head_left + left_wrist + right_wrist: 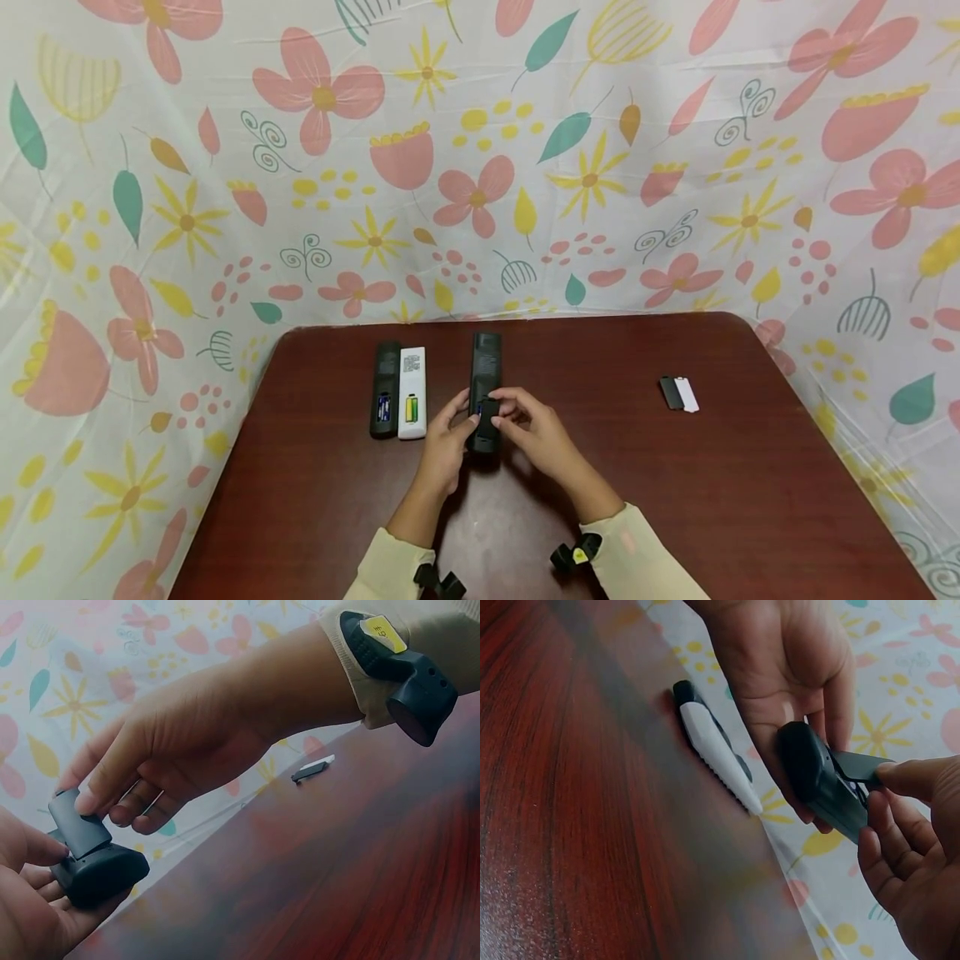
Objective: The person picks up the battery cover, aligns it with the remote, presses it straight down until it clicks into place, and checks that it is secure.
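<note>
My left hand (444, 454) grips a black remote control (487, 358) by its lower part, its back facing up. Between the thumb and fingers of my right hand (542, 433) is a black battery cover (488, 423). The cover lies over the remote's battery compartment; in the right wrist view the cover (859, 766) stands tilted, with a gap beneath it. Part of the compartment shows there, mostly hidden by the fingers. From the left wrist view, the cover (80, 823) sits at an angle above the remote's end (105, 876).
Left of my hands lie a black remote (386, 367) and a white remote (412, 383), backs up, batteries showing in their compartments. On the right side of the brown table (720, 500) are a black cover (671, 393) and a white cover (686, 394). A patterned cloth (480, 108) hangs behind.
</note>
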Demonstrator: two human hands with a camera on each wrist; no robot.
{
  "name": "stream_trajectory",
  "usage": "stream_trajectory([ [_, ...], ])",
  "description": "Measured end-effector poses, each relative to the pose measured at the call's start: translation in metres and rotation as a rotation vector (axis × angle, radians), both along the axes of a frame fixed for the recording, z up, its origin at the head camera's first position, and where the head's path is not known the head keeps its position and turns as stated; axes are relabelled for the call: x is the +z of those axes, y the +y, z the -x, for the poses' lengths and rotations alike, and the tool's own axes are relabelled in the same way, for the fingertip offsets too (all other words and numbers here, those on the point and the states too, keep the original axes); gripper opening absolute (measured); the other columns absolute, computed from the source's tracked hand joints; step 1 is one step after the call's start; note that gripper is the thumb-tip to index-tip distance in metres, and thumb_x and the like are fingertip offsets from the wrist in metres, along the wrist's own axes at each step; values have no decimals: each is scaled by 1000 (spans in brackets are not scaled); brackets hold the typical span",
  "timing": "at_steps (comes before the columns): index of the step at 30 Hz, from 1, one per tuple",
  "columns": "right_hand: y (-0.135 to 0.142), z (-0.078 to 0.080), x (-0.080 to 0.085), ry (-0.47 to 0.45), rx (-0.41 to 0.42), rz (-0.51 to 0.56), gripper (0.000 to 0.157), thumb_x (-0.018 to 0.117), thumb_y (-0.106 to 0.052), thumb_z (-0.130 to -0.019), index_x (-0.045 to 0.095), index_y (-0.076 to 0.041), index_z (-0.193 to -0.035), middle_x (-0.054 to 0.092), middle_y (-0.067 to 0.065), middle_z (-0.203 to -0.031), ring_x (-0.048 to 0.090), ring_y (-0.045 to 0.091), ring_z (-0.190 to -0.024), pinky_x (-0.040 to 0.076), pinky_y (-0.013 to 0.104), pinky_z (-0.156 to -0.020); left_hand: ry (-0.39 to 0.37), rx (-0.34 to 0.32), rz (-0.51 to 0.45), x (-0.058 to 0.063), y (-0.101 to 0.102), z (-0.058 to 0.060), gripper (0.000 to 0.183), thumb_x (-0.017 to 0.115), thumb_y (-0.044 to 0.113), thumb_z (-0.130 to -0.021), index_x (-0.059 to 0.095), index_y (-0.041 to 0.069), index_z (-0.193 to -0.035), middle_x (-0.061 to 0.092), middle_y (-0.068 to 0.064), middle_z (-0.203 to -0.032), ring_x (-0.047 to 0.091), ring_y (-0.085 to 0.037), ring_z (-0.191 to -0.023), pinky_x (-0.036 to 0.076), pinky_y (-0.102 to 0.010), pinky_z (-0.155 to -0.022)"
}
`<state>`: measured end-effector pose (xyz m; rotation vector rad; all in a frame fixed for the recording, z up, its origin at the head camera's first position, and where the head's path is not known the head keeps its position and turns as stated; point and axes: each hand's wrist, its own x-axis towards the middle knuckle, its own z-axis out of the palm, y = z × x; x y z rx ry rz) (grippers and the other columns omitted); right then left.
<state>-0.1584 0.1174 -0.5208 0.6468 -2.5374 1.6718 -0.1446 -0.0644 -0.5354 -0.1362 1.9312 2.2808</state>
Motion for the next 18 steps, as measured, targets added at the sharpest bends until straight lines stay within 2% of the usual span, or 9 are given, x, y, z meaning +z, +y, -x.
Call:
stream_trajectory([
  [8,-1,0,1,13,2,4,34,68,-17,-97,63,-21,-131,67,-1,-99,67,11,-92,56,30,-82,-4,-27,-53,0,1,-1,49,51,13,-104,45,18,-153,45,-14,-149,65,-22,-111,56,-31,-83],
  [18,-2,-1,1,-23,5,41,35,70,-17,-96,63,-20,-130,69,3,-99,66,13,-91,55,29,-81,16,-48,-113,-2,3,-2,48,46,11,-106,43,16,-154,42,-16,-149,59,-25,-120,55,-34,-87],
])
